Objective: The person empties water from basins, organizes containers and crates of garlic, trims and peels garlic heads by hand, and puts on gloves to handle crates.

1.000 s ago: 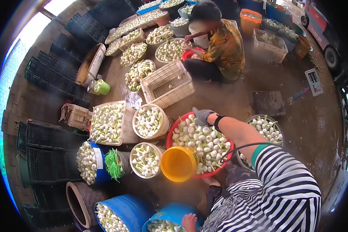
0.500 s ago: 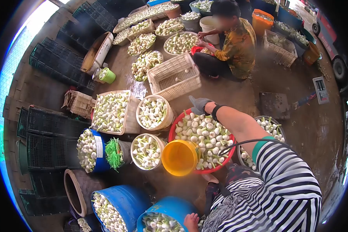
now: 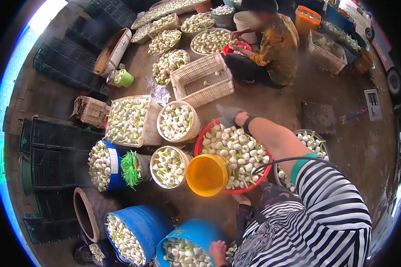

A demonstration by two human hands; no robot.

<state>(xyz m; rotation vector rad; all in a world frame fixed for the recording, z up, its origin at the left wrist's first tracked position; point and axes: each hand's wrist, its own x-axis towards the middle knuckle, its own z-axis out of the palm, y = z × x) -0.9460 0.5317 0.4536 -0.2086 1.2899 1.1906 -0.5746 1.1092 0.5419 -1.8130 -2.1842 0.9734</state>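
Observation:
My right hand [image 3: 230, 116], in a grey glove with a black wristband, is at the far rim of a red basin [image 3: 198, 143] heaped with garlic bulbs [image 3: 234, 144]. Its fingers look stretched toward the upper left, slightly blurred, with no item visible in them. My left hand [image 3: 218, 252] is bare, at the rim of a light blue tub [image 3: 196, 226] of garlic near the bottom edge. The fingers appear apart and hold nothing I can see. Against the basin's left side, a yellow bucket [image 3: 206, 175] leans with its mouth toward me.
White buckets [image 3: 177, 121] of garlic and a white crate [image 3: 202, 80] stand ahead. A seated person [image 3: 272, 49] works over a small red bowl [image 3: 237, 47]. Blue barrels [image 3: 140, 227], green twine [image 3: 130, 169] and dark crates [image 3: 60, 155] are left; a scale [image 3: 373, 104] lies right.
The whole scene has shifted slightly upward in view. My gloved right hand stays at the basin's far rim. My left hand remains by the light blue tub. The seated person's hands have shifted.

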